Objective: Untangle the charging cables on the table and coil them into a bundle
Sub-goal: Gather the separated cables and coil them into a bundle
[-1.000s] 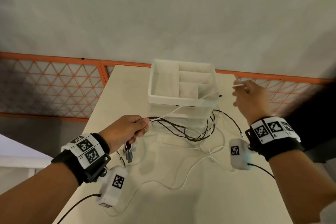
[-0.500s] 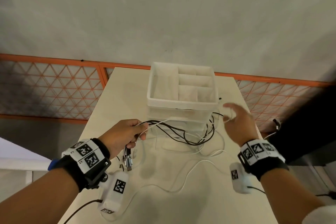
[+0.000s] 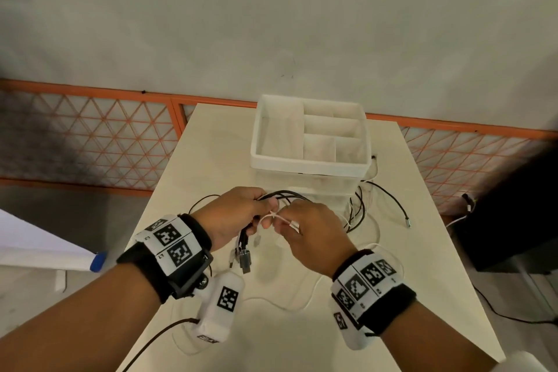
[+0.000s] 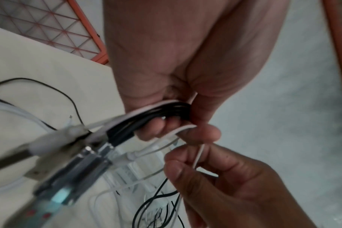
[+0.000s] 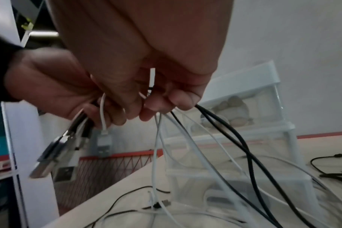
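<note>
Together, two hands hold cables: left hand point(image 3: 238, 214) grips several cables point(image 4: 162, 111), right hand point(image 3: 314, 233) pinches one white cable point(image 4: 198, 155).

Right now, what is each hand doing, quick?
Left hand: closed, gripping a bunch of black and white cables near their plugs.
Right hand: closed, pinching a thin white cable.

A white divided tray point(image 3: 311, 160) sits on top of a clear plastic drawer box point(image 5: 244, 154) at the far end of the pale bench point(image 3: 211, 142). Behind the box runs an orange lattice fence point(image 3: 90, 136) under a grey wall point(image 3: 271, 24). Right of the box, off the bench, stands a dark object point(image 3: 507, 220).
</note>
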The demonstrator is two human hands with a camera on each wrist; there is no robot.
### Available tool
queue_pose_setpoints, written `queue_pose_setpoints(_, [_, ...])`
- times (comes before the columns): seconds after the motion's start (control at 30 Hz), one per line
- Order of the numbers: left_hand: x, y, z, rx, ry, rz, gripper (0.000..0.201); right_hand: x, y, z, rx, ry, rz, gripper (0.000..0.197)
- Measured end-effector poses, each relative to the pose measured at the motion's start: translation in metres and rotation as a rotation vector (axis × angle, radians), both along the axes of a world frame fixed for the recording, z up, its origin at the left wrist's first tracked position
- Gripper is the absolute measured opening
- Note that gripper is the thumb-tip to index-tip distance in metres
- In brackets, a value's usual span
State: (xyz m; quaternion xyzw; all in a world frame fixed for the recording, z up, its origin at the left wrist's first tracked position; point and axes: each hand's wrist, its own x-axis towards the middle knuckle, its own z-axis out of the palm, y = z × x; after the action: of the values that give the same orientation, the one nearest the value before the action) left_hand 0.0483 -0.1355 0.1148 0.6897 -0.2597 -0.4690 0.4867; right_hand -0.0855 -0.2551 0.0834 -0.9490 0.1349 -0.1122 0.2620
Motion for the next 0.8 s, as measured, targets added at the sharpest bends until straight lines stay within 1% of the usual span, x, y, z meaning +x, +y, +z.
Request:
queue_pose_setpoints(0.07, [-0.001, 0.002, 0.001, 0.069, -0.145, -0.037, 0.020, 0.002, 0.003, -0.004, -0.054, 0.051, 0.068, 0.020])
queue_pose_setpoints(0.1, [-0.002, 0.003, 0.001, 0.096, -0.184, -0.043, 0.020, 0.003, 0.004, -0.004, -0.082, 0.089, 0.098, 0.021])
queue_pose_setpoints(0.17, [-0.004, 0.006, -0.001, 0.122, -0.171, -0.035, 0.020, 0.006, 0.007, -0.002, -0.111, 0.137, 0.153, 0.020])
queue_pose_setpoints(0.2, [-0.004, 0.008, -0.003, 0.129, -0.152, -0.025, 0.020, 0.008, 0.008, -0.002, -0.100, 0.118, 0.149, 0.016])
queue_pose_setpoints(0.27, [-0.002, 0.013, -0.005, 0.145, -0.125, -0.004, 0.019, 0.009, 0.006, 0.004, 0.003, -0.022, 0.042, 0.005])
queue_pose_setpoints(0.3, [0.000, 0.016, -0.006, 0.143, -0.118, -0.001, 0.019, 0.009, 0.004, 0.009, 0.041, -0.078, -0.023, 0.020])
queue_pose_setpoints(0.33, [0.001, 0.019, -0.008, 0.129, -0.119, -0.012, 0.020, 0.009, 0.001, 0.013, 0.060, -0.077, -0.030, 0.038])
queue_pose_setpoints(0.37, [0.001, 0.021, -0.009, 0.107, -0.129, -0.034, 0.022, 0.010, 0.000, 0.018, 0.047, 0.021, -0.022, 0.053])
queue_pose_setpoints(0.4, [0.000, 0.022, -0.008, 0.083, -0.151, -0.066, 0.025, 0.012, 0.001, 0.022, 0.013, 0.145, 0.006, 0.062])
queue_pose_setpoints(0.43, [-0.002, 0.023, -0.006, 0.066, -0.194, -0.108, 0.032, 0.014, 0.003, 0.021, -0.010, 0.247, 0.039, 0.058])
queue_pose_setpoints(0.5, [-0.004, 0.025, -0.003, 0.066, -0.321, -0.195, 0.046, 0.018, 0.004, 0.012, 0.035, 0.348, 0.058, 0.029])
queue_pose_setpoints(0.53, [-0.005, 0.027, -0.002, 0.075, -0.375, -0.228, 0.050, 0.018, 0.001, 0.006, 0.078, 0.402, 0.048, 0.019])
queue_pose_setpoints(0.57, [-0.004, 0.030, -0.002, 0.092, -0.407, -0.257, 0.051, 0.015, -0.004, -0.001, 0.103, 0.469, 0.043, 0.019])
queue_pose_setpoints(0.6, [-0.002, 0.034, -0.002, 0.127, -0.432, -0.290, 0.047, 0.012, -0.011, -0.008, 0.100, 0.522, 0.031, 0.023])
queue_pose_setpoints(0.63, [0.000, 0.038, -0.003, 0.174, -0.453, -0.332, 0.040, 0.008, -0.018, -0.013, 0.062, 0.540, -0.020, 0.024])
queue_pose_setpoints(0.7, [0.004, 0.046, -0.011, 0.308, -0.525, -0.402, 0.028, -0.001, -0.034, -0.021, -0.094, 0.431, -0.247, 0.013])
queue_pose_setpoints(0.73, [0.007, 0.050, -0.019, 0.363, -0.595, -0.403, 0.029, -0.006, -0.037, -0.026, -0.140, 0.345, -0.366, 0.010])
queue_pose_setpoints(0.77, [0.009, 0.052, -0.028, 0.404, -0.673, -0.368, 0.030, -0.009, -0.036, -0.032, -0.135, 0.245, -0.427, 0.012])
queue_pose_setpoints(0.8, [0.012, 0.054, -0.039, 0.441, -0.715, -0.293, 0.030, -0.011, -0.033, -0.038, -0.101, 0.149, -0.415, 0.019])
